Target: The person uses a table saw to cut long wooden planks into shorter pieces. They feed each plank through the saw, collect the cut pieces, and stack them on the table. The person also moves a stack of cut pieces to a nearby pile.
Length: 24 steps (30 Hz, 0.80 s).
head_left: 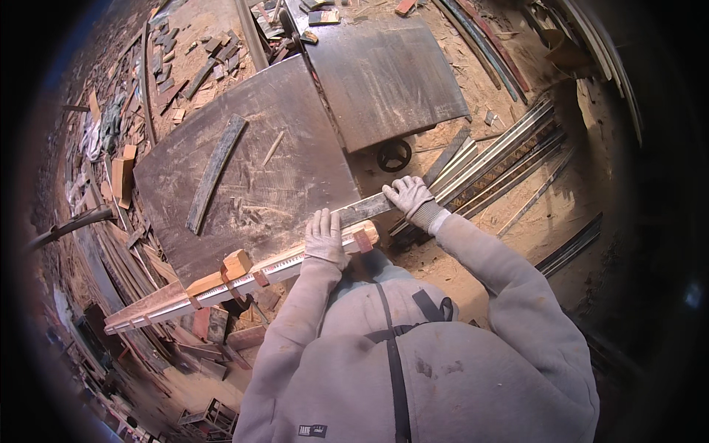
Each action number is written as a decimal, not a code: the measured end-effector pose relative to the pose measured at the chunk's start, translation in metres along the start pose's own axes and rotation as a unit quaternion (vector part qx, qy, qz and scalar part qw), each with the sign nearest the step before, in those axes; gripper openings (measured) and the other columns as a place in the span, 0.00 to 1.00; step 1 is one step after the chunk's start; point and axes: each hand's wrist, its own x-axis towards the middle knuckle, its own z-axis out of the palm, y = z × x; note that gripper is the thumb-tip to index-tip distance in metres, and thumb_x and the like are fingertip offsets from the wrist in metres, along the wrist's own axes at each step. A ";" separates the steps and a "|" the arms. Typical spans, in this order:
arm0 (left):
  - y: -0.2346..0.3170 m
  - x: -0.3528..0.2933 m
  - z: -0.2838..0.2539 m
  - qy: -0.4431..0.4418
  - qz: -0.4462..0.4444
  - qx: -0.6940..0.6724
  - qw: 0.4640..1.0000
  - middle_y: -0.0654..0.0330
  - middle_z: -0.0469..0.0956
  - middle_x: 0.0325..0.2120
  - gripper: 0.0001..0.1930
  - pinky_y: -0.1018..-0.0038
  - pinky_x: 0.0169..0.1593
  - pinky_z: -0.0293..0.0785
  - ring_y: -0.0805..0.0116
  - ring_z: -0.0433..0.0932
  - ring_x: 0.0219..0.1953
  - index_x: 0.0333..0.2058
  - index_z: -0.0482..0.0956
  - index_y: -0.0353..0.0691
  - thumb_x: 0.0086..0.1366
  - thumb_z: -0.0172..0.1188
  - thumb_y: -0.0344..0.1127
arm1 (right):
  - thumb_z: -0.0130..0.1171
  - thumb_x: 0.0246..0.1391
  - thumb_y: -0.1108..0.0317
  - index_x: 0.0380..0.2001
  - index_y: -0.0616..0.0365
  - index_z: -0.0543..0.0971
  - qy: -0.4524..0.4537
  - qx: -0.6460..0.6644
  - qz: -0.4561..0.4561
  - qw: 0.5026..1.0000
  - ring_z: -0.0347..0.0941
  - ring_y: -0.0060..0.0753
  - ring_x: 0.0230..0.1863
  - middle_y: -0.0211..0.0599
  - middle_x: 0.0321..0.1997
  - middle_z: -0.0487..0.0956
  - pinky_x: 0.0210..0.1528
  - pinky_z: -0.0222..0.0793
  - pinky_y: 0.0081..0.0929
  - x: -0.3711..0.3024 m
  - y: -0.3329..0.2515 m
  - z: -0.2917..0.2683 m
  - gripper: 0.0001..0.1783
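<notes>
A dark, narrow wooden board [363, 210] lies across the near right corner of the large metal saw table [295, 103]. My right hand [410, 196], in a pale work glove, is closed over the board at the table's right edge. My left hand [323, 238], gloved too, lies with its fingers stretched out and flat by the board's left end. Below its palm runs a wooden rail with a white measuring strip [281, 267] along the table's near edge. Whatever the undersides of both hands touch is hidden.
A loose dark strip [216, 173] and a thin sliver [272, 148] lie on the table. A smaller metal top [391, 77] adjoins it, with a handwheel [394, 156] below. Long boards [509, 159] are stacked at right. Offcuts [221, 52] litter the sawdusty ground.
</notes>
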 end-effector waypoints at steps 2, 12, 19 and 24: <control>-0.007 0.003 -0.003 0.005 -0.003 -0.021 1.000 0.40 0.61 0.70 0.63 0.48 0.75 0.54 0.39 0.58 0.74 0.71 0.58 0.33 0.39 0.82 0.52 | 0.60 0.60 0.63 0.65 0.50 0.71 -0.016 0.115 -0.005 0.993 0.72 0.45 0.58 0.39 0.57 0.76 0.58 0.67 0.46 -0.010 0.004 0.000 0.29; -0.048 0.067 -0.043 0.072 0.015 -0.027 0.997 0.41 0.66 0.65 0.57 0.51 0.71 0.63 0.39 0.64 0.69 0.68 0.64 0.34 0.40 0.81 0.48 | 0.75 0.49 0.64 0.59 0.52 0.77 0.198 0.174 0.055 0.963 0.75 0.51 0.57 0.40 0.57 0.79 0.58 0.73 0.49 0.003 0.104 -0.010 0.32; -0.102 0.176 -0.113 0.102 0.019 -0.018 0.994 0.46 0.67 0.63 0.54 0.53 0.71 0.64 0.44 0.65 0.68 0.67 0.66 0.38 0.41 0.80 0.48 | 0.68 0.56 0.57 0.66 0.47 0.74 0.122 0.087 0.022 0.988 0.66 0.53 0.73 0.43 0.73 0.72 0.75 0.61 0.48 0.148 0.119 -0.025 0.34; -0.148 0.258 -0.158 0.121 0.012 -0.005 0.993 0.48 0.70 0.61 0.53 0.56 0.69 0.68 0.45 0.68 0.65 0.65 0.68 0.40 0.38 0.82 0.43 | 0.55 0.66 0.60 0.62 0.45 0.77 0.131 0.135 0.071 0.980 0.70 0.50 0.70 0.43 0.69 0.75 0.72 0.66 0.41 0.258 0.157 -0.031 0.22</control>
